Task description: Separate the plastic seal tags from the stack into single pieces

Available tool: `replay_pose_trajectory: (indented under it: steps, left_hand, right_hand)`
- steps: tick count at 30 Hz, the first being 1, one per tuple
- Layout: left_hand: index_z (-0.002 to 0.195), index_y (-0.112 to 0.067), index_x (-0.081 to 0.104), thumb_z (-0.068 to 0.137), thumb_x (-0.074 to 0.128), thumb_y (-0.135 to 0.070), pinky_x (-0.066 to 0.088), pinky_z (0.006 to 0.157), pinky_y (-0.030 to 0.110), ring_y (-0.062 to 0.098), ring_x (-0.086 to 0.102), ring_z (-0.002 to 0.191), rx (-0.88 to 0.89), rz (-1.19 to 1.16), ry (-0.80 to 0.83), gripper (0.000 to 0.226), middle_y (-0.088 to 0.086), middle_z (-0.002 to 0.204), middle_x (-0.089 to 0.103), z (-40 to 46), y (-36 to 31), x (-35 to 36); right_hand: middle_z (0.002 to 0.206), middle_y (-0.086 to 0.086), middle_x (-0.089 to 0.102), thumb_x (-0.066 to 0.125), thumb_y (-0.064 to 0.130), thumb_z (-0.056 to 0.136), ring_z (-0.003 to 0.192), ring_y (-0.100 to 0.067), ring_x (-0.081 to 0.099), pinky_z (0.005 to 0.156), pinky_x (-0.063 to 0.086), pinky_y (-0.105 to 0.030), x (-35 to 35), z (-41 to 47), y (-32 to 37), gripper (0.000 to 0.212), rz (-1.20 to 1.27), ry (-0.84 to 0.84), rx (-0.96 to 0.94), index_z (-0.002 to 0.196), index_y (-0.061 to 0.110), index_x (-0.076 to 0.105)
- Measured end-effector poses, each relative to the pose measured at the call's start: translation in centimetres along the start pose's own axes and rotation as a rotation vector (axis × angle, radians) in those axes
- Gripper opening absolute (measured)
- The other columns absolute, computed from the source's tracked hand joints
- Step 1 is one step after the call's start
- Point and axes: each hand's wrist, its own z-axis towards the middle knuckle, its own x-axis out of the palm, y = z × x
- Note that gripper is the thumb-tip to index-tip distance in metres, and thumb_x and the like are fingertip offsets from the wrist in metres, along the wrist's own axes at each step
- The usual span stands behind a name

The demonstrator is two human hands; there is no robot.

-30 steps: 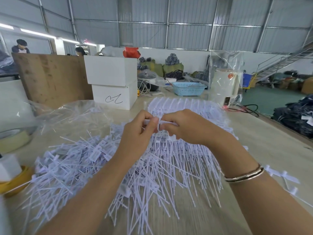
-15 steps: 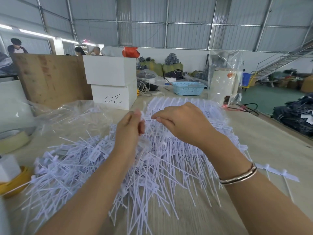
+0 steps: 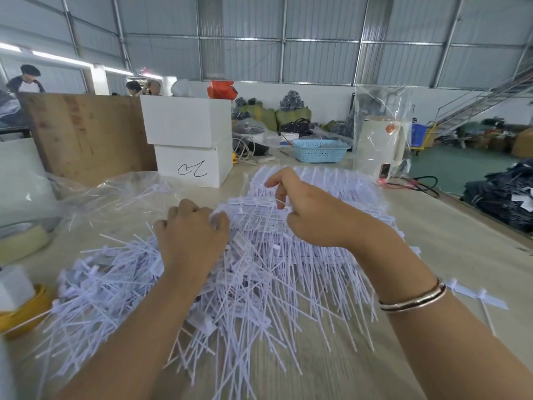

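So the whole middle of the worktop (image 3: 450, 243) is buried in white plastic seal tags (image 3: 259, 284); loose singles in a messy heap on the near and left side, and a neater stack of joined tags (image 3: 331, 180) lying further back under the right hand.

Left hand (image 3: 191, 238) is knuckles-up, pressed down on the heap, its grip curled closed around a bunch of tag heads at its fingertips; right hand (image 3: 314, 215) is raised a little over the stack, thumb and a finger pinched on one thin tag strip, index finger sticking out loose; there's a metal bangle (image 3: 412, 298) on that wrist.

A couple of single tags (image 3: 476, 295) lie off alone on the right, apart from the heap.

Writing-wise not much: two white boxes (image 3: 190, 140) stacked at the back, the lower one with a black marker scribble that I can't read as any word; print on the tags is too small to make out.

Also a blue basket (image 3: 320, 151) behind, a crumpled clear plastic bag (image 3: 95, 197) on the left, and rolls of tape (image 3: 23, 241) at the left edge.
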Motion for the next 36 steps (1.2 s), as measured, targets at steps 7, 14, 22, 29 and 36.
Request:
replay_pose_trajectory:
  steps: [7,14,22,29,36]
  left_hand:
    - [0.117,-0.013,0.056,0.093,0.041,-0.042,0.044,0.082,0.022,0.007,0.055,0.096,0.405,-0.762,-0.004,0.040,-0.006,0.107,0.057,-1.2,-2.7,-1.5]
    - [0.082,-0.003,0.063,0.092,0.051,-0.028,0.044,0.066,0.027,0.007,0.050,0.073,0.488,-0.758,-0.063,0.029,0.001,0.078,0.058,-1.9,-3.4,-1.0]
    - [0.088,-0.015,0.056,0.094,0.051,-0.036,0.042,0.058,0.023,0.007,0.056,0.070,0.356,-0.806,0.038,0.022,-0.008,0.072,0.061,-2.2,-3.6,-1.0]
    - [0.072,-0.022,0.059,0.088,0.046,-0.048,0.030,0.046,0.015,0.008,0.038,0.046,0.266,-0.901,0.114,0.033,-0.008,0.048,0.042,-2.0,-4.0,-1.2]
    - [0.061,-0.028,0.050,0.093,0.049,-0.038,0.032,0.048,0.013,0.003,0.038,0.047,0.113,-1.018,0.278,0.033,-0.011,0.054,0.049,-1.4,-3.7,-0.6]
  right_hand:
    - [0.116,0.005,0.047,0.038,-0.006,0.086,0.079,-0.010,0.057,0.068,0.046,-0.027,0.4,0.1,0.3,0.059,-0.062,0.004,-0.047,0.123,0.038,0.024]
    - [0.127,0.002,0.045,0.055,0.023,0.093,0.090,-0.011,0.051,0.077,0.040,-0.030,0.8,0.3,0.1,0.030,-0.184,-0.118,0.008,0.119,0.020,0.041]
    - [0.070,0.006,0.048,0.043,0.034,0.099,0.070,-0.017,0.044,0.065,0.023,-0.027,0.4,0.3,0.5,0.024,-0.472,-0.137,-0.052,0.096,0.018,0.061]
    - [0.063,0.007,0.044,0.041,0.036,0.100,0.063,-0.016,0.036,0.078,0.027,-0.031,0.3,0.4,0.6,0.029,-0.632,-0.165,-0.095,0.081,0.023,0.059]
    - [0.078,0.006,0.064,0.036,0.029,0.101,0.064,-0.018,0.043,0.082,0.023,-0.032,0.6,0.5,0.7,0.032,-0.800,-0.204,-0.106,0.072,0.023,0.048]
